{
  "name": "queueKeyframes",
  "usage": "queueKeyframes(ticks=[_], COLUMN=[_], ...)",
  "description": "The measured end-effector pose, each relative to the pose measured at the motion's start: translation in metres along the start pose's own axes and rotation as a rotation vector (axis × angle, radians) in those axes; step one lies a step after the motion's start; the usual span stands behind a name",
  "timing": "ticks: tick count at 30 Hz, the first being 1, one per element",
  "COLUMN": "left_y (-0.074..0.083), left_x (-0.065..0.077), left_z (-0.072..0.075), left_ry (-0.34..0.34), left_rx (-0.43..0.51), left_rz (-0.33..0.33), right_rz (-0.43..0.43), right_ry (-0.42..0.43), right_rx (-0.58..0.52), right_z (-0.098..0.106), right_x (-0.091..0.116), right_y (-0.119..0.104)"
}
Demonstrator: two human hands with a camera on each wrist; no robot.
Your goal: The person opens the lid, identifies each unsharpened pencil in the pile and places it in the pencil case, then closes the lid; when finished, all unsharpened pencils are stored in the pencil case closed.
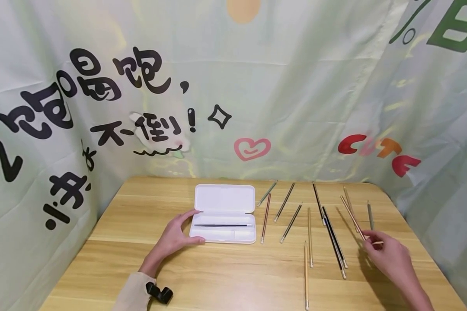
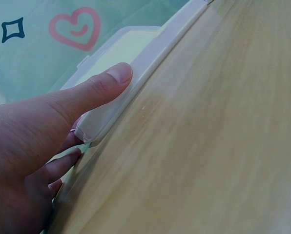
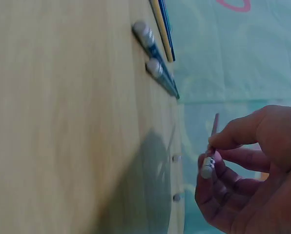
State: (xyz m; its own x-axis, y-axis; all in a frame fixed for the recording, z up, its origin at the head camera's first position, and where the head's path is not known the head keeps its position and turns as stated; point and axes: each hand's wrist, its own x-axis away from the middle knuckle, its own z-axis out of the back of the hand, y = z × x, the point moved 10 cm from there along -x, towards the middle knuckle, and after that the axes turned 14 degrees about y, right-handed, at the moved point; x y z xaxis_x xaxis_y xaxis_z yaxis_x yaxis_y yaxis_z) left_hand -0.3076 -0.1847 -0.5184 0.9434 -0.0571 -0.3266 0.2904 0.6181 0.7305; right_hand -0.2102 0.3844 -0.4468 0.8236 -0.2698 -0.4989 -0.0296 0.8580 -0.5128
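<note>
An open white pencil case [image 1: 225, 198] lies on the table with its lid tipped back, and a dark pencil [image 1: 222, 225] lies in its tray. My left hand [image 1: 175, 233] grips the case's left end, thumb along the front edge; the left wrist view shows the thumb [image 2: 99, 90] on the white side wall. Over the table's right side, my right hand [image 1: 389, 252] pinches a reddish-brown pencil [image 1: 352, 216] between thumb and fingers. In the right wrist view its pale eraser end [image 3: 207, 171] points toward the camera. Part of the pencil is hidden by the fingers.
Several loose pencils lie between the case and my right hand, among them a red one [image 1: 266, 218], a natural-wood one [image 1: 306, 276] and a black one [image 1: 333, 242]. A grey pencil [image 1: 370, 214] lies just beyond the right hand. A printed curtain [image 1: 295, 108] hangs behind the wooden table [image 1: 140, 207].
</note>
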Motion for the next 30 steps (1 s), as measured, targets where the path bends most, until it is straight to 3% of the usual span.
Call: queueKeyframes(ticks=[12,18,25,30], left_y=[-0.001,-0.001,-0.001,-0.001], left_x=[0.0,-0.001,-0.002,-0.001], left_z=[-0.001,0.0,-0.001,-0.001], left_ry=[-0.005,-0.009,-0.004,-0.004], left_rx=[-0.001,-0.004,-0.002,0.0], left_rz=[0.0,0.001,-0.013,-0.009], right_rz=[0.084,0.116,0.087,0.141], right_ry=[0.133,0.142,0.121,0.113], right_rx=[-0.198,-0.252,-0.274,-0.347], right_z=[-0.016,-0.026,-0.04,-0.049], right_x=[-0.008,-0.01,-0.011,-0.015], right_y=[-0.047,-0.067,-0.087,-0.111])
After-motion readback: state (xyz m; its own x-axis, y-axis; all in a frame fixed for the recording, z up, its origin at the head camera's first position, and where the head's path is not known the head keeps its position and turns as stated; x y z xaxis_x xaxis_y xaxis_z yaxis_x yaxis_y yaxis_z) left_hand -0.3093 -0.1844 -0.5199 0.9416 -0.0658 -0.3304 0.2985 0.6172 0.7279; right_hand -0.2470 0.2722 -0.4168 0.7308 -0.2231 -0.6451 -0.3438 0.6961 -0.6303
